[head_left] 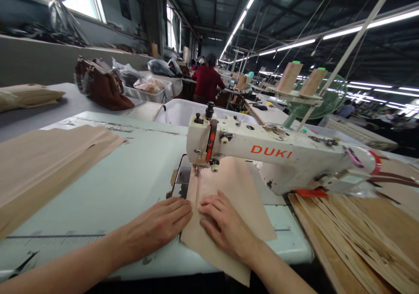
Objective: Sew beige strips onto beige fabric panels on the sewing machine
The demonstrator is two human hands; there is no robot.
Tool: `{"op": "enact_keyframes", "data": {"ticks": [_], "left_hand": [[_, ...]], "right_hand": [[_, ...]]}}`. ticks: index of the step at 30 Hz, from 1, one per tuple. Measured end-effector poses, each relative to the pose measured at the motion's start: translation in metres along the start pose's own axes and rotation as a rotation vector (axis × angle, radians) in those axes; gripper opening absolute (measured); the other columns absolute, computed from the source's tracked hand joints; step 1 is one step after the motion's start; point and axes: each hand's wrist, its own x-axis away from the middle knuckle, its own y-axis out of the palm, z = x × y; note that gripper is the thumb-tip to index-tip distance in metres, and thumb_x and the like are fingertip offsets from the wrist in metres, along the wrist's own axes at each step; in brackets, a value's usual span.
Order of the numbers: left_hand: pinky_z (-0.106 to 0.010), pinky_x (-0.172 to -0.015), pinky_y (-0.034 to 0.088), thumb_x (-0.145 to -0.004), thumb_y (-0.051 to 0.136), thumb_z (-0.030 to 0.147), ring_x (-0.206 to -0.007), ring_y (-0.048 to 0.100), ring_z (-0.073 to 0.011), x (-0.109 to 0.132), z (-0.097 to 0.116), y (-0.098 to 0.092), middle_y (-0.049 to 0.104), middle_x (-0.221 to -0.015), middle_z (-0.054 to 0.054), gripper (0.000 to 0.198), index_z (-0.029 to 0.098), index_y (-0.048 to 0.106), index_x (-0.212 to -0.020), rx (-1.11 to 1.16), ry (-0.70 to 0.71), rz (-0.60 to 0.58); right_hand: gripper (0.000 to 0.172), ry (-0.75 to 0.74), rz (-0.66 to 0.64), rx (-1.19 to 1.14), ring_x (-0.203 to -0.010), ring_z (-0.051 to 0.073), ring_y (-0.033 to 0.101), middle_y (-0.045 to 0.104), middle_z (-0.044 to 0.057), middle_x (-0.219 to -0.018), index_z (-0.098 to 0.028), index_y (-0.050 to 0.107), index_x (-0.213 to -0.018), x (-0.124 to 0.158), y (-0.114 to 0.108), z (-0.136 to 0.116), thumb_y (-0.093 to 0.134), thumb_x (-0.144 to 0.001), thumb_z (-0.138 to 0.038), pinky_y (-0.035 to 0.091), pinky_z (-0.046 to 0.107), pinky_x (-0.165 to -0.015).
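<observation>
A beige sheet [234, 189] of cloth or leather lies under the needle and presser foot [197, 171] of a white sewing machine [242, 143] marked DUKI. A long seam or fold line runs down the sheet toward me. My left hand [166, 217] rests flat at the sheet's left edge, fingertips near that line. Just right of the line, my right hand [222, 222] presses on the sheet with its fingers apart. Both hands are open and grip nothing. The sheet's near corner hangs over the table's front edge.
Stacked beige pieces [49, 167] lie on the pale green table [131, 185] at left; dark scissors [24, 263] sit at the near left. Wooden boards and strips [363, 241] are at right. Behind stand a brown handbag [101, 86], thread cones [290, 76] and a seated person [207, 82].
</observation>
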Motion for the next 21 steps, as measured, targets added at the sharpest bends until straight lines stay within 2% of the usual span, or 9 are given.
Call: {"op": "enact_keyframes", "data": {"ticks": [3,7,11,15,21], "left_hand": [[-0.037,-0.099,0.051,-0.101,0.033,0.001,-0.108,0.063,-0.0230,0.002,-0.001,0.004,0.069,-0.110,-0.011,0.031,0.014,0.058,-0.115,-0.005,0.017,0.012],[-0.034,-0.099,0.050,-0.101,0.036,0.003,-0.108,0.063,-0.0211,0.003,-0.002,0.007,0.067,-0.114,-0.009,0.031,0.018,0.058,-0.116,0.104,-0.077,-0.027],[-0.028,-0.097,0.052,-0.094,0.043,0.006,-0.109,0.062,-0.0197,0.005,0.000,0.004,0.064,-0.119,-0.006,0.043,0.025,0.054,-0.130,0.202,-0.169,-0.040],[-0.027,-0.107,0.045,-0.085,0.051,0.009,-0.126,0.056,-0.0207,0.018,0.000,0.007,0.057,-0.138,-0.002,0.063,0.032,0.046,-0.144,0.093,-0.169,-0.002],[-0.030,-0.109,0.045,-0.089,0.061,0.025,-0.131,0.053,-0.0233,0.032,-0.013,0.019,0.050,-0.150,-0.001,0.070,0.032,0.035,-0.153,0.018,-0.177,-0.059]], "right_hand": [[0.020,0.001,0.010,0.015,-0.120,0.017,0.055,0.063,0.005,-0.120,-0.023,0.060,-0.115,-0.001,0.001,0.000,0.055,-0.097,-0.021,0.021,0.045,-0.121],[0.020,0.017,-0.012,0.002,-0.120,0.018,0.054,0.063,0.004,-0.119,-0.023,0.060,-0.116,0.000,0.000,-0.003,0.055,-0.097,-0.020,0.020,0.045,-0.122],[0.033,0.037,-0.036,-0.020,-0.124,0.017,0.050,0.061,0.003,-0.124,-0.026,0.056,-0.128,-0.001,-0.002,-0.004,0.055,-0.097,-0.018,0.016,0.044,-0.124],[0.033,0.024,-0.071,-0.016,-0.125,0.016,0.050,0.061,0.001,-0.124,-0.029,0.056,-0.131,-0.004,-0.003,0.000,0.054,-0.098,-0.022,0.015,0.042,-0.125],[0.033,0.027,-0.082,0.006,-0.126,0.016,0.051,0.062,0.001,-0.127,-0.031,0.057,-0.132,-0.014,-0.004,0.012,0.052,-0.099,-0.025,0.015,0.044,-0.125]]}}
